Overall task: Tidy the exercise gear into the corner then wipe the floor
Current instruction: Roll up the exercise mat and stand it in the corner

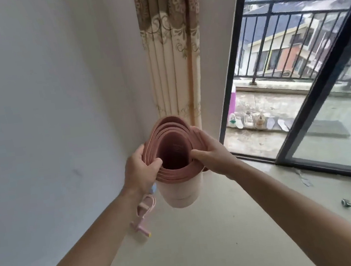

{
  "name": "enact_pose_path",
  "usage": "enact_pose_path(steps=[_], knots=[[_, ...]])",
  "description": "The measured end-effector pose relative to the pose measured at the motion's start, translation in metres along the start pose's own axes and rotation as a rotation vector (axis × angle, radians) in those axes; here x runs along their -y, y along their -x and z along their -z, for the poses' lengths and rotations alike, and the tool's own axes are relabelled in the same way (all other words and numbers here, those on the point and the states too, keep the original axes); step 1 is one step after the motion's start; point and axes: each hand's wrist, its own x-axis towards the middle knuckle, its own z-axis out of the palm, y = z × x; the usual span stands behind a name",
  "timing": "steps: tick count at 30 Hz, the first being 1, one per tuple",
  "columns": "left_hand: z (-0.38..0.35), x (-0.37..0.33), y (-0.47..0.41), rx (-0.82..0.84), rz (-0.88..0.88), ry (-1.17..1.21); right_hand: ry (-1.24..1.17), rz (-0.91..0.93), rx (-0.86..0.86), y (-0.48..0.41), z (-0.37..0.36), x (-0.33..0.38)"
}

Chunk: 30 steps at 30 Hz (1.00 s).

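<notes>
Tidying step: the left hand (140,169) and right hand (213,153) each pinch the top rim of the loosely rolled pink foam exercise mat (179,196), upright in the corner (144,105) by the cream patterned curtain (172,66). It may not touch the floor (207,244) yet; next, stand it steady.

- Rolled mat (178,192): outer face pale pink, inner face & coiled edges dusty rose-brown; plain.
- Pedal pull-band (143,213): light pink, yellow tip on handle.
- Curtain (171,44): cream ground; upper part olive-brown floral scrollwork, lower part plain pleats w/ small scroll motifs; orange tinge along one fold.
- Wall (51,82): white, one grey scuff.
- Floor (206,236): beige, plain.
- Door frame (235,58): black.
- Balcony railing (287,5): black.
- Shoes (234,120) outside: white, one w/ green patch.
- Tall item (232,100) by door: magenta.
</notes>
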Motion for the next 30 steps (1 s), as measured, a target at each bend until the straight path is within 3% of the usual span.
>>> enact_pose_path(steps=[5, 12, 17, 20, 24, 30], knots=[[-0.001, 0.046, -0.154, -0.085, 0.004, -0.002, 0.027, -0.025, 0.087, -0.181, -0.010, -0.006], [0.003, 0.133, -0.378, -0.101, 0.142, 0.027, 0.088, -0.149, 0.163, -0.422, -0.050, -0.023], [0.001, 0.160, -0.499, -0.099, 0.239, 0.001, 0.032, -0.290, 0.254, -0.551, -0.052, -0.025], [-0.007, 0.184, -0.562, -0.124, 0.276, -0.003, 0.039, -0.283, 0.278, -0.624, -0.054, -0.041], [-0.024, 0.237, -0.634, -0.186, 0.451, 0.063, 0.079, -0.291, 0.325, -0.721, -0.068, -0.080], [-0.066, 0.292, -0.716, -0.370, 0.781, 0.066, 0.123, -0.162, 0.495, -0.847, -0.091, -0.141]])
